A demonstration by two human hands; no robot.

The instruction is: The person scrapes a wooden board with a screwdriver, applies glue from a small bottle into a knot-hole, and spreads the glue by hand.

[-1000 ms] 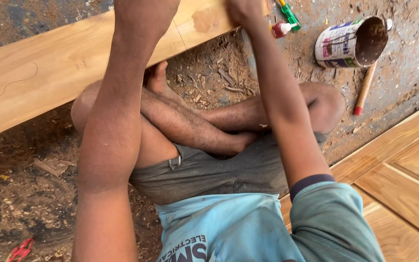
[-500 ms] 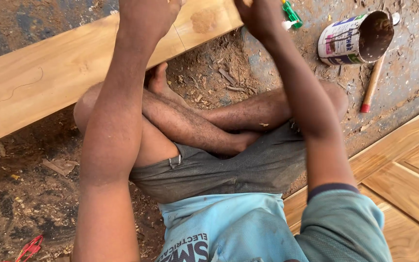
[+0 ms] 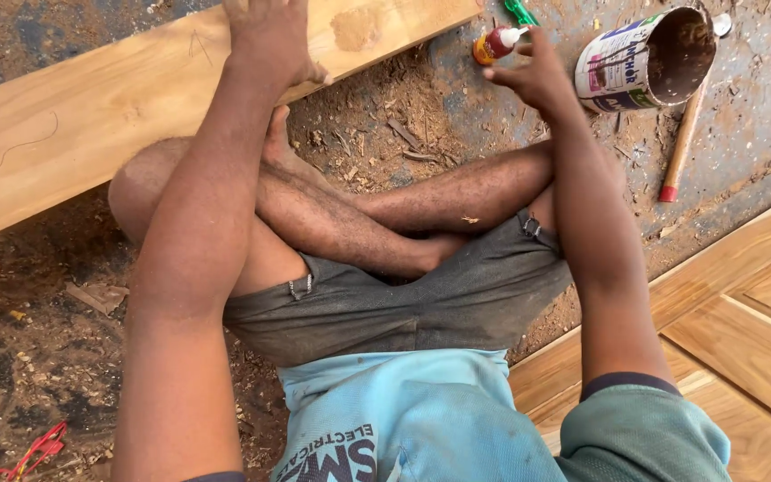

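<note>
A person in a pale blue shirt and dark grey shorts sits cross-legged on a dirt floor strewn with sawdust and wood chips, seen from above. At the right edge of the floor, just beside the person's right arm, lies a panelled wooden door with raised mouldings. A scrap of red cord lies in the floor's near left corner. The left hand is pressed flat on a long, pale wooden plank, fingers spread and closed on nothing, the thumb hooked over the plank's near edge; the plank runs slantwise across the far left of the floor, from the left edge up toward the top, and carries a small patch of light filler near its far end. The right hand hovers beyond the knee, fingers loosely apart and holding nothing, just beside a small glue bottle with a red body and white nozzle that lies on the ground off the plank's far end. A green object shows partly at the top edge. Near the far right corner, a used tin can lies tipped on its side, its dark mouth facing right, and a wooden handle with a red tip lies just beside it.
</note>
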